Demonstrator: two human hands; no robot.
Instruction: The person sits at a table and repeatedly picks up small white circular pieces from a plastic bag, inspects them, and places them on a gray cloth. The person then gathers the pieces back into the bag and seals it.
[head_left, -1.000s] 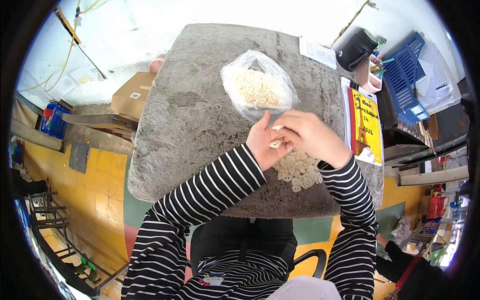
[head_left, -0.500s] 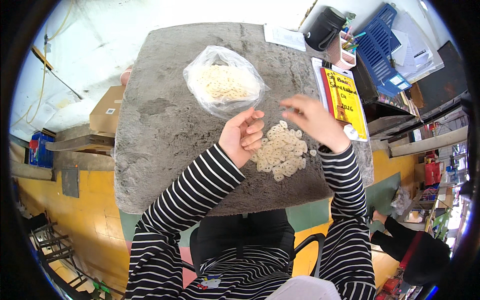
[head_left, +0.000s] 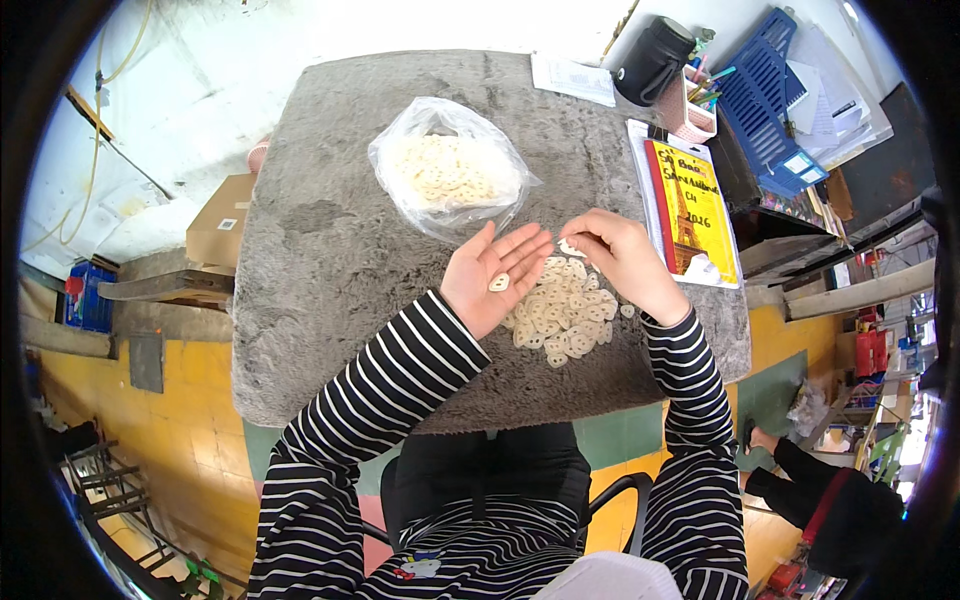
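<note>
My left hand (head_left: 494,277) is turned palm up with its fingers stretched out. A small flat cream plastic piece (head_left: 499,283), rounded and with holes in it, lies loose on that palm. Close by, my right hand (head_left: 622,252) pinches another such piece, a whitish one (head_left: 572,247), between thumb and fingertips. Below both hands a pile of the same whitish holed pieces (head_left: 565,315) is heaped on the grey plush table cover (head_left: 330,280). Beyond my left hand stands an opened clear plastic bag (head_left: 405,125), with many cream holed pieces (head_left: 450,170) inside.
On the table's right lies a yellow-covered notebook (head_left: 690,195), with a white paper (head_left: 572,78) at the back edge. Further back right are a black flask (head_left: 655,60), a pink pen holder (head_left: 688,110) and a blue rack (head_left: 765,100). Another person (head_left: 830,500) is at lower right.
My left hand has opened from a loose curl to a flat palm, showing the piece on it. My right hand has come down to the pile's top edge and now pinches a piece.
</note>
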